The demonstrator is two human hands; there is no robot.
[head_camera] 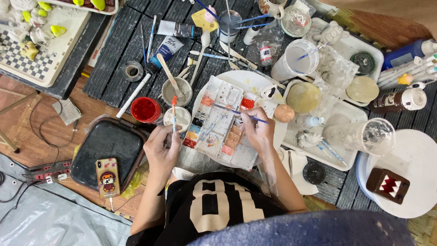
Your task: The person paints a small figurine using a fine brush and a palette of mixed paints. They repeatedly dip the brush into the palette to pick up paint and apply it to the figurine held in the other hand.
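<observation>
You see the worktop [114, 54] under bright, even daylight; shadows are soft and short. Mild glare sits on the black tray [107, 150] and phone [108, 176]. The centre is sharp. The blue fabric [309, 230] at the bottom edge is blurred; edges bend slightly.

i'm seeing little free room: the paint palette [218, 125] is filling the middle, with a red paint pot [145, 110] and two small cups [177, 91] crowding the left hand [162, 148]. the right hand [256, 131] is hemmed by a white tray [350, 119]. a phone [108, 177] is lying on the black tray [107, 146]; only the floor lower left is staying open.
</observation>
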